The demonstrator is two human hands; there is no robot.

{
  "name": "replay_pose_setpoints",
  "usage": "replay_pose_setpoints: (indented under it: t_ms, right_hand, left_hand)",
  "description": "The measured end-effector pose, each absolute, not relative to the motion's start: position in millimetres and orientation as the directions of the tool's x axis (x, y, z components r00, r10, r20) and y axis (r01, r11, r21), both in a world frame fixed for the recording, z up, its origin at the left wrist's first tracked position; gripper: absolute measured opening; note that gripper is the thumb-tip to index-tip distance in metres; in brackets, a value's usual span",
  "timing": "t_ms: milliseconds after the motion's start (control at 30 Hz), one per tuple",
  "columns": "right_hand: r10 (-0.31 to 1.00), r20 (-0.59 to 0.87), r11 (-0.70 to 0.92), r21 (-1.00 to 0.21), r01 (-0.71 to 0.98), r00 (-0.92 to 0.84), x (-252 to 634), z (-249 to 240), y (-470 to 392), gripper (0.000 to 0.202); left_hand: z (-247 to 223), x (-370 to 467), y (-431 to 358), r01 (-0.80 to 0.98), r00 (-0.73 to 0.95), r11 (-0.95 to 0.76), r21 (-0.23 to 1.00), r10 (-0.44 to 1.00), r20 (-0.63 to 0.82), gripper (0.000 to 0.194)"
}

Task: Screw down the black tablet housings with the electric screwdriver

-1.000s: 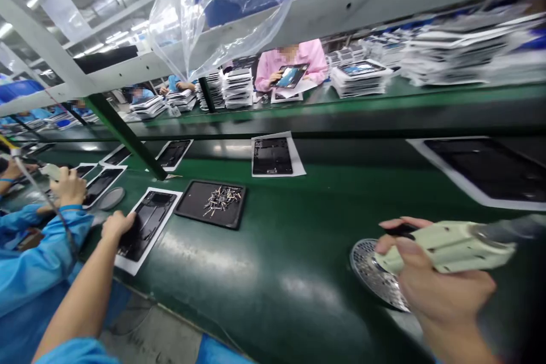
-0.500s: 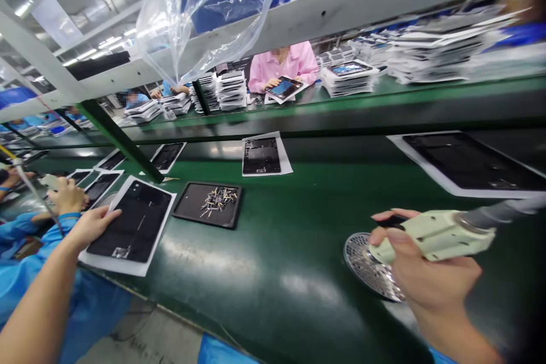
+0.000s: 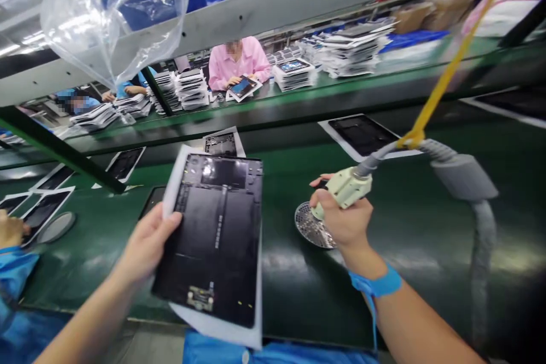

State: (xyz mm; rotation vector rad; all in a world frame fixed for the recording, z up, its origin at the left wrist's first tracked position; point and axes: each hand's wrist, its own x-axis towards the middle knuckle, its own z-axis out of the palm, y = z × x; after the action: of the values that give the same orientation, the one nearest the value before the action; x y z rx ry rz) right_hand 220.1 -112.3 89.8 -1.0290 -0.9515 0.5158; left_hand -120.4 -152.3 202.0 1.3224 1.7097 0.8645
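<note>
My left hand grips the left edge of a black tablet housing together with the white sheet behind it, tilted up above the bench. Thumb on top, the other fingers are hidden underneath. My right hand is wrapped round a pale green handheld tool with a grey cable. Below that tool, a round metal dish of small shiny parts rests on the green bench. Behind the held housing, a dark tray is mostly covered.
More housings on white sheets lie along the green bench. A yellow strap holds up the cable. A co-worker's hand is at the left edge. A green post slants at left; a person in pink sits opposite.
My left hand has lifted the housing and sheet off the bench and brought them right, to the middle. The view has turned right; my right hand still holds the tool by the dish.
</note>
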Motion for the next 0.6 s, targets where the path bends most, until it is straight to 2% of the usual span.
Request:
replay_pose_setpoints:
  t_ms: [133, 300, 433, 600]
  right_hand:
    - [0.751, 0.41, 0.451, -0.891, 0.051, 0.518, 223.3, 85.3, -107.5, 0.036]
    - [0.753, 0.414, 0.453, -0.89, 0.052, 0.512, 223.5, 83.8, -107.5, 0.037]
    - [0.755, 0.425, 0.453, -0.889, 0.07, 0.5, 223.6, 83.6, -109.8, 0.035]
    - [0.763, 0.41, 0.44, -0.896, 0.063, 0.499, 223.6, 83.5, -111.2, 0.032]
  left_hand:
    - [131.1, -71.9, -161.9, 0.325, -0.007, 0.336, 0.884, 0.935, -0.354, 0.066]
    - [64.9, -60.5, -195.7, 0.303, 0.064, 0.409, 0.861, 0.893, -0.446, 0.06]
    - [44.8, -63.3, -211.9, 0.249, 0.156, 0.433, 0.866, 0.865, -0.477, 0.051]
    - [54.6, -73.9, -206.3, 0.373, 0.279, 0.346, 0.861, 0.843, -0.46, 0.042]
